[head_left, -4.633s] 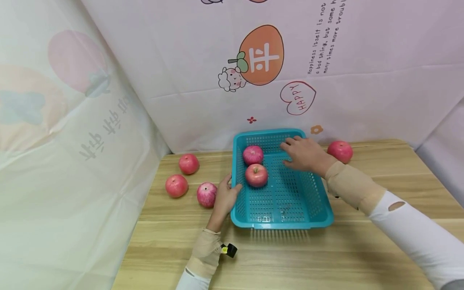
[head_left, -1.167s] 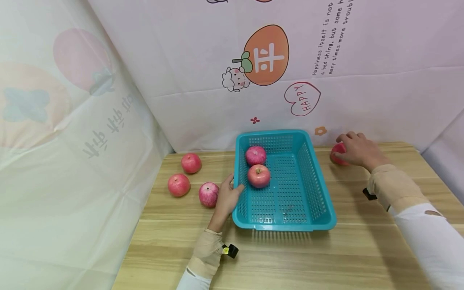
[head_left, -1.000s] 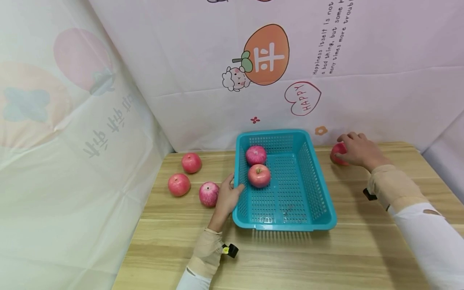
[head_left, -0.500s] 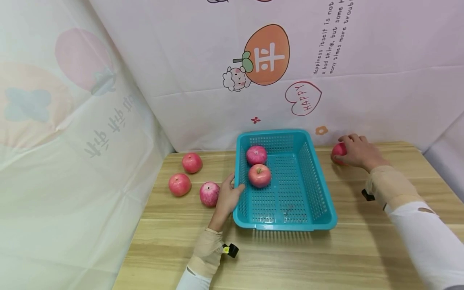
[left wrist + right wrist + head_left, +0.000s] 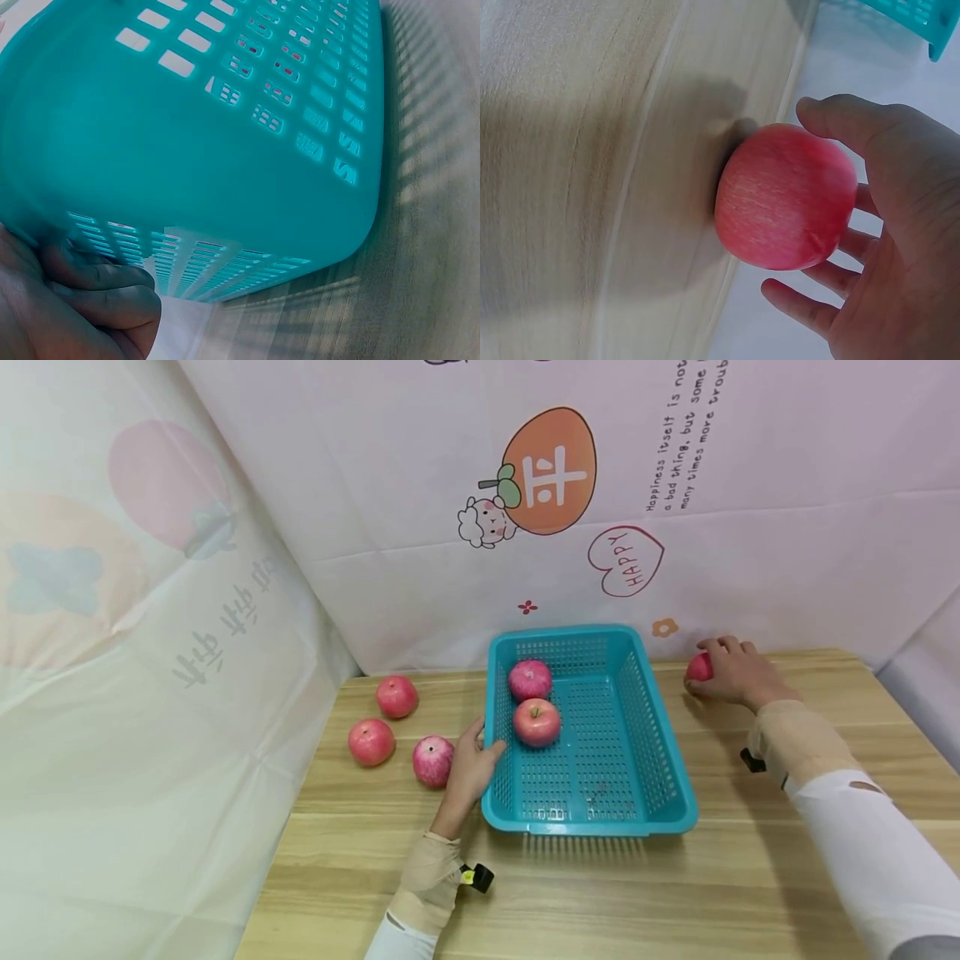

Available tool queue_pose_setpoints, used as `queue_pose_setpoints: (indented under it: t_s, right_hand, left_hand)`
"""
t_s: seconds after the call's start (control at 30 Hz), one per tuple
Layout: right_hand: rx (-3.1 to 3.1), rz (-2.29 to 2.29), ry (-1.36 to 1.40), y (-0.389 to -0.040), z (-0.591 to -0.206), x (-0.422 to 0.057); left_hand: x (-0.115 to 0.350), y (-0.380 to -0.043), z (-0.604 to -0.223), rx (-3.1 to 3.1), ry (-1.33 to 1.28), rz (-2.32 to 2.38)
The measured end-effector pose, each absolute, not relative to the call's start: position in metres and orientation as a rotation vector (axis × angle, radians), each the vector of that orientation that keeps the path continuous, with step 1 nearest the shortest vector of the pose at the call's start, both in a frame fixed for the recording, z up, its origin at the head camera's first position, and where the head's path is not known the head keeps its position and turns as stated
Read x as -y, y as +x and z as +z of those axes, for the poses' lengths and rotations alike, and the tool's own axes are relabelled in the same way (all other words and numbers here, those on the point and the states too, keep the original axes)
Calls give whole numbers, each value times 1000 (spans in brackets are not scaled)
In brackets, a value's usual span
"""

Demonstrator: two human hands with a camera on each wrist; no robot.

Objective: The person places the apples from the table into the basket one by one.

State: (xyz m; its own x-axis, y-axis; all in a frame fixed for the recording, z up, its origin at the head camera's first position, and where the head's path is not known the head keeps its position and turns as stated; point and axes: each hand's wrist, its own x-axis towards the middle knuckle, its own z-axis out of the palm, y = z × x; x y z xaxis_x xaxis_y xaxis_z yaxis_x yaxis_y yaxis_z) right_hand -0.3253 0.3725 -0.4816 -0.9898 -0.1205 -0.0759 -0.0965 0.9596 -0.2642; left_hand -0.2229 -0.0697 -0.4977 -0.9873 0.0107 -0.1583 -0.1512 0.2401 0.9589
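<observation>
My left hand (image 5: pixel 471 770) grips the left rim of a teal plastic basket (image 5: pixel 672 760), thumb over the edge. In the left wrist view, its curled fingers (image 5: pixel 112 300) lie against the basket's outer side. Inside the basket, along its left wall, sit a striped pink apple (image 5: pixel 530 680) and a red apple (image 5: pixel 537 723) with a stem. My right hand (image 5: pixel 744 675) holds another red apple (image 5: pixel 700 667) near the table's back edge. The right wrist view shows thumb and fingers around that apple (image 5: pixel 784 199), which is at or just above the wood; any gap is unclear.
On the wooden table (image 5: pixel 337 877), left of the basket, stand two red apples (image 5: pixel 397 697) and a striped apple (image 5: pixel 433 762), the latter close beside my left hand. A white printed cloth (image 5: pixel 405 585) rises behind the table, another cloth on the left.
My right hand has gone from over the basket to the apple at the right and closed around it, lately shifting slightly. The left hand and basket have stayed put.
</observation>
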Motion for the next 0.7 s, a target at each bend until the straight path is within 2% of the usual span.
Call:
queue_pose_setpoints:
  t_s: [0.7]
  right_hand:
    - [-2971,-468,-111,-336,-496,-374]
  left_hand:
    - [72,-224,-500,-2339,-102,1898]
